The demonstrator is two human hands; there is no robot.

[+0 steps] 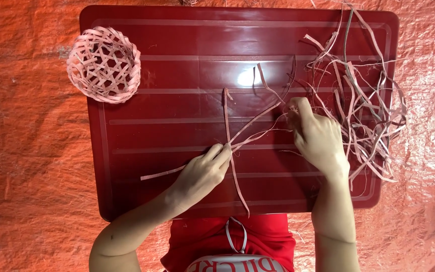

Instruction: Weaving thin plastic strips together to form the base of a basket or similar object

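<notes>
Item: crossed weaving strips (230,146), pale pink, flat and narrow, laid on a dark red tray-like board (177,75) over an orange-red tarpaulin (26,166).

Left hand (202,174): fingertips pinched shut on the crossing point of the strips, near the middle of the board, pressing them against its surface.

Right hand (318,136): fingers curled closed around the far-right ends of two or three strips; how firmly it gripped them could not be told.

Orientation: one strip ran near to far, its long axis almost straight across the board, passing under the left fingertips. Another ran from near-left up to far-right, ending at the right hand. The crossing lay just left of and nearer than the right hand; the left hand was the one upon it.

Also present: a small round openwork basket (104,64), woven of the same strips, at the far-left corner of the board; a loose heap of spare strips (368,106) at the right edge, just beyond the right hand.
</notes>
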